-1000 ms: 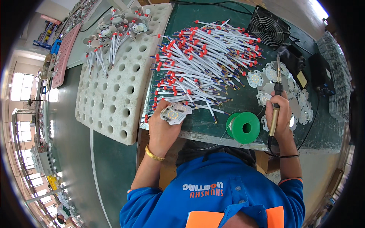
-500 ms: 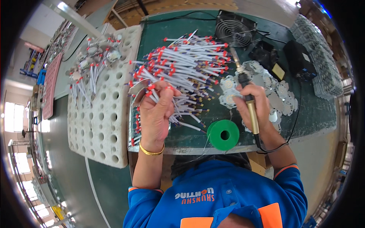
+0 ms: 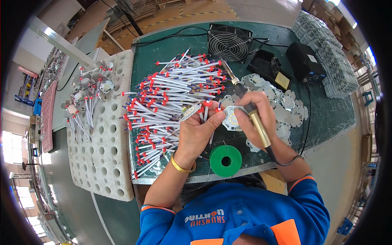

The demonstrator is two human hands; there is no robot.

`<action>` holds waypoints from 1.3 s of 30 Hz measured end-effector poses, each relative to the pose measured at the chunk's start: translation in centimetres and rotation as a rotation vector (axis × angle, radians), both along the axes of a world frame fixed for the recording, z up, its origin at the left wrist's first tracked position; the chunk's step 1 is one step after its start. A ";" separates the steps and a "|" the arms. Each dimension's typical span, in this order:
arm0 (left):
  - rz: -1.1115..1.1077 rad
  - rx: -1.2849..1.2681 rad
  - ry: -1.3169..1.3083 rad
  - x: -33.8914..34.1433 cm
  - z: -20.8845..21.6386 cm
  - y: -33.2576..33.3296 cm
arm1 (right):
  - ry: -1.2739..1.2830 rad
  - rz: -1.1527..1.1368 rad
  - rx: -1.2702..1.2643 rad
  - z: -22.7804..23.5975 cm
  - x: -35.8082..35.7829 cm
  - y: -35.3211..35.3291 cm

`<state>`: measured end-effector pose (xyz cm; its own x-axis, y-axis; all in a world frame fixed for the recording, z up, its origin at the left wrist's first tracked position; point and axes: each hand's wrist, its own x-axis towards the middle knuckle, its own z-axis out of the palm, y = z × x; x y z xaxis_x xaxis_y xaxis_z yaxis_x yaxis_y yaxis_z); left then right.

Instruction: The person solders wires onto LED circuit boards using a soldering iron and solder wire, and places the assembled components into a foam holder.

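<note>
My left hand is closed round white sleeved wires with red collars. A round LED board sits at the end of one, by my fingers. My right hand grips a soldering iron with a gold handle, its tip pointing up and away to the left. Between that hand's thumb and fingers is a second LED board, its lit-side dots facing up, close beside the red collar at my left thumb. A large pile of sleeved wires lies just beyond my left hand.
A green solder spool stands near the table's front edge. Loose LED boards lie to the right. Behind are a fan, an iron stand and a black soldering station. A white foam tray with holes stands left; stacked boards fill the far right.
My right hand has moved left and now pinches an LED board along with the iron. My left hand has shifted right, bringing its wires close to that board.
</note>
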<state>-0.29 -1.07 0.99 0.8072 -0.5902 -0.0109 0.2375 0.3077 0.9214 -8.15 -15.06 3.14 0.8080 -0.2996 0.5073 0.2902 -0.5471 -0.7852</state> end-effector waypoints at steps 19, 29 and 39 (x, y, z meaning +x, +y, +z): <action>-0.298 0.011 0.183 0.4 -0.3 0.4 | -0.390 -0.106 -0.143 -1.3 0.7 -1.4; -0.312 -0.001 0.300 0.4 -0.6 0.7 | -0.436 0.259 -0.463 -0.5 0.1 -2.1; -0.167 0.057 0.012 -0.1 1.0 1.2 | -0.295 -0.031 -0.202 0.3 0.0 -0.8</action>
